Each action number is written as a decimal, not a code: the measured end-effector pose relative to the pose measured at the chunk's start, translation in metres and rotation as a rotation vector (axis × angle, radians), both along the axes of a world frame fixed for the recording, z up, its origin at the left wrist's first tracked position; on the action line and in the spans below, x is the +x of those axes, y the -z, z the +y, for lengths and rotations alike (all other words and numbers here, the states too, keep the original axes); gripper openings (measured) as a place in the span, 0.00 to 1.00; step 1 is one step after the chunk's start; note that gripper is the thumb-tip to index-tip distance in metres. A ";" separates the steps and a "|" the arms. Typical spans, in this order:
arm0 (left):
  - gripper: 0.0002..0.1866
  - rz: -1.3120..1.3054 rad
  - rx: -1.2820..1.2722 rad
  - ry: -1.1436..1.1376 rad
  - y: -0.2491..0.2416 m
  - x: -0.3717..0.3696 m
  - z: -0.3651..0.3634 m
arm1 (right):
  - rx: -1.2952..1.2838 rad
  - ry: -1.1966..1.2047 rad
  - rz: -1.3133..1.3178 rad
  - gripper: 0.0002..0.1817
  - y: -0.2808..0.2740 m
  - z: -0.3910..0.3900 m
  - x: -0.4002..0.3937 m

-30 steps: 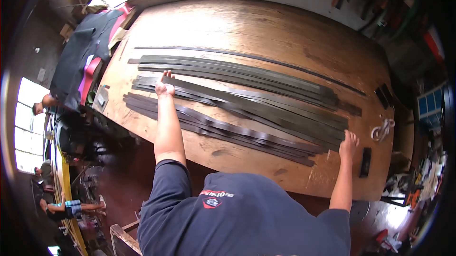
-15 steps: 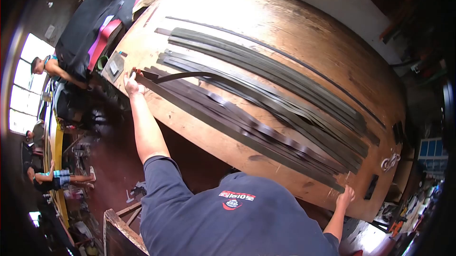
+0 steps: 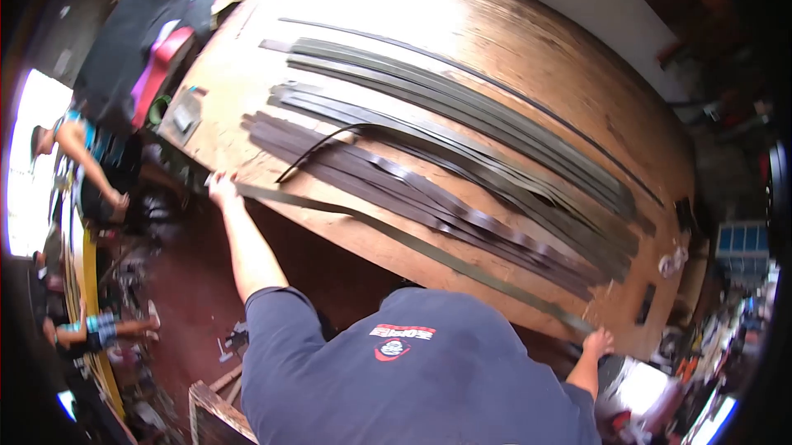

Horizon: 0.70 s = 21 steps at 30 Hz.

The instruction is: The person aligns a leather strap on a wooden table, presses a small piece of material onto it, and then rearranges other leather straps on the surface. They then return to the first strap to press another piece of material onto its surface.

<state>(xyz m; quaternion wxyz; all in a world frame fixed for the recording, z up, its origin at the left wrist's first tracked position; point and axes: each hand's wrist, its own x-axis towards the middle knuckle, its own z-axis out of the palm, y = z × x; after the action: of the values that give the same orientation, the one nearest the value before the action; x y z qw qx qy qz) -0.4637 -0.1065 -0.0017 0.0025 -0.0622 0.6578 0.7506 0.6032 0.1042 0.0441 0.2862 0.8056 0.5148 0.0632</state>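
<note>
My left hand (image 3: 223, 188) is at the table's near left edge, its fingers closed on one end of a long grey-green strip (image 3: 412, 242). The strip runs along the near edge to my right hand (image 3: 599, 341), which pinches its other end. Just beyond lie flat brown strips (image 3: 346, 179), some of them wavy. A dark strip (image 3: 379, 129) arches up, its left end bent down over the brown ones. Farther back are more grey-green strips (image 3: 445, 92) and a single thin strip (image 3: 495, 86).
The wooden table (image 3: 577, 57) carries a small grey block (image 3: 186, 113) at its left corner and a white roll (image 3: 672, 262) at its right. Dark sheets (image 3: 132, 24) lie beyond the left end. People (image 3: 82, 152) stand on the left. A wooden frame (image 3: 219, 412) is below.
My left hand has moved toward the near left, drawing the strip off the brown ones. The arched dark strip's left end now lies apart from my hand. My right hand has barely moved.
</note>
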 end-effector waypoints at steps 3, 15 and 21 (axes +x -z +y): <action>0.18 -0.074 0.036 0.066 0.058 -0.025 -0.034 | -0.190 0.199 -0.087 0.37 -0.004 0.017 -0.025; 0.25 0.721 -1.299 0.721 0.000 0.144 0.144 | 0.188 -0.619 0.762 0.29 0.012 0.144 -0.212; 0.13 0.624 -1.468 0.705 -0.019 0.114 0.173 | 0.191 -0.603 0.748 0.26 0.030 0.165 -0.240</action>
<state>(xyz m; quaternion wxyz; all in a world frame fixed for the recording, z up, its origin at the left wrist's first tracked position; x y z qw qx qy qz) -0.3494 0.0661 0.0175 0.0135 0.3676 0.9268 0.0749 0.3636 0.2695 0.0140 -0.0247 0.6110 0.7844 -0.1033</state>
